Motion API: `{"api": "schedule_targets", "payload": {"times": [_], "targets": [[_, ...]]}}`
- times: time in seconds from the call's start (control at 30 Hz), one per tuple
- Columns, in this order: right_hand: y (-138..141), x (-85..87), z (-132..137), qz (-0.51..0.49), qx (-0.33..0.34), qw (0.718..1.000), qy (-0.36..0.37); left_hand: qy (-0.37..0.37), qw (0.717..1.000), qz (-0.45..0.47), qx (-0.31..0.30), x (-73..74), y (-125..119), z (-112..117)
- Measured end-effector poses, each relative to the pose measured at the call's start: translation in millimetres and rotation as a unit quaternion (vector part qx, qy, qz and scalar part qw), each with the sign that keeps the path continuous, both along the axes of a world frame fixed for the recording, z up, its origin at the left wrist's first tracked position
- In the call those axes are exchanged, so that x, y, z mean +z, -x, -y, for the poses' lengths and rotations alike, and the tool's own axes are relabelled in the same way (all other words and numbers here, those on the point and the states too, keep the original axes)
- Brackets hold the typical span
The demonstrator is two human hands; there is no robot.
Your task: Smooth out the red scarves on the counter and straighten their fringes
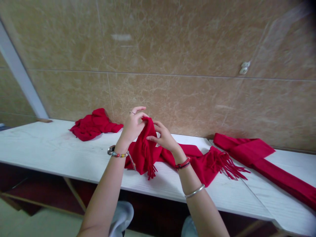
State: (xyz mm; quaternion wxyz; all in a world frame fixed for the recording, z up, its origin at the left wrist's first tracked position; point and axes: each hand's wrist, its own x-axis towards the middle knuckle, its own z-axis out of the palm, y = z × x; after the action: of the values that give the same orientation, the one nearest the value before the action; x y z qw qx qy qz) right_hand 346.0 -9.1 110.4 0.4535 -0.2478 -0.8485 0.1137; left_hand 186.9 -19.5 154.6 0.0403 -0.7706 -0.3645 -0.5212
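Observation:
A red fringed scarf lies bunched along the white bench top, and one end is lifted between my hands. My left hand pinches the raised fold near its top, with the index finger sticking out. On the other side of that fold is my right hand, its thumb across the front and its fingers at the edge, holding the cloth loosely. Short fringe hangs below the lifted part. More fringe spreads on the bench to the right. Part of the scarf is hidden behind my right wrist.
A crumpled red scarf lies at the back left. Another red scarf, folded long and flat, lies at the right. The white bench has open shelves beneath it and meets a tan tiled wall behind.

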Motion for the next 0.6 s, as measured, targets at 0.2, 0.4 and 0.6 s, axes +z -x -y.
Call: {"api": "schedule_targets", "payload": {"times": [0.2, 0.4, 0.6], "targets": [[-14, -0.3, 1, -0.074, 0.045, 0.996, 0.038, -0.008, 1.0, 0.021, 0.018, 0.1, 16, -3], [-7, 5.5, 8, -0.035, 0.04, 0.999, -0.003, 0.0, 1.0, 0.027, -0.005, -0.9, 14, -5], [4, -0.8, 1, 0.071, -0.092, 0.982, -0.148, 0.004, 1.0, 0.02, 0.006, -0.3, 11, -1]]}}
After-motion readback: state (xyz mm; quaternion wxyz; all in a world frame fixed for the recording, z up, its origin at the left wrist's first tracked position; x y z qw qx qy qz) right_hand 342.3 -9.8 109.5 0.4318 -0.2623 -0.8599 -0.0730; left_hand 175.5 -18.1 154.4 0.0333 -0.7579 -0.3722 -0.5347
